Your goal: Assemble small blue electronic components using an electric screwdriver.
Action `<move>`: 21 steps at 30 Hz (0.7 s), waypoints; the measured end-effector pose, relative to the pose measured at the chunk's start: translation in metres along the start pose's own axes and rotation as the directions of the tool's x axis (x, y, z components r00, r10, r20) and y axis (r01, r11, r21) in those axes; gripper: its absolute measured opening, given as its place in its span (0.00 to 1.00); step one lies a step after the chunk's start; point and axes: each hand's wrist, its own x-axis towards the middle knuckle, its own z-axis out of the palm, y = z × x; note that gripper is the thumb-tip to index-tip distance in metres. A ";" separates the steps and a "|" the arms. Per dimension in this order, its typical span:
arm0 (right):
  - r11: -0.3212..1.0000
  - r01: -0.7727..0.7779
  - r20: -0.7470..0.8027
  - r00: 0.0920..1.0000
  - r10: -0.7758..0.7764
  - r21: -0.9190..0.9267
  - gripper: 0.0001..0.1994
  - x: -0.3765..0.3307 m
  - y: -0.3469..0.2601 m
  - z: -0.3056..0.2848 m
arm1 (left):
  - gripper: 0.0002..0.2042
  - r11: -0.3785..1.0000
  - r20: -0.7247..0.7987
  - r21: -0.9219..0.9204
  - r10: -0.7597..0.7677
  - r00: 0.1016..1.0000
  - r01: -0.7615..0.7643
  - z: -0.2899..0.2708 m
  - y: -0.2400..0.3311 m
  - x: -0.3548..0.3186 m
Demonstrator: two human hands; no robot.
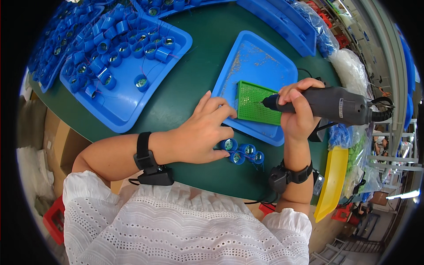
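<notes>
My right hand [297,108] grips a dark grey electric screwdriver [338,105], its tip pointing left over a green perforated box [254,99]. That box sits in a blue tray [247,44], where small brownish bits are scattered. At the near edge of this tray, my left hand [203,130] has its thumb and a bent finger on either side of a blue round cup [228,145] with a circuit board inside. Its other fingers spread toward the tray rim. Several similar cups [248,150] with thin wires stand just right of it on the green table [194,176].
A large blue tray [128,110] at the left holds many wired blue cups [114,58], with more heaped behind. Another blue bin [282,22] lies at the far right. A yellow tray [332,183] and clear plastic bags [349,66] line the right edge.
</notes>
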 end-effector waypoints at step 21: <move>0.995 -0.101 -0.090 0.991 0.102 0.019 0.09 0.016 -0.009 0.007 | 0.15 0.998 0.011 -0.017 -0.060 0.998 0.060 0.002 -0.002 -0.001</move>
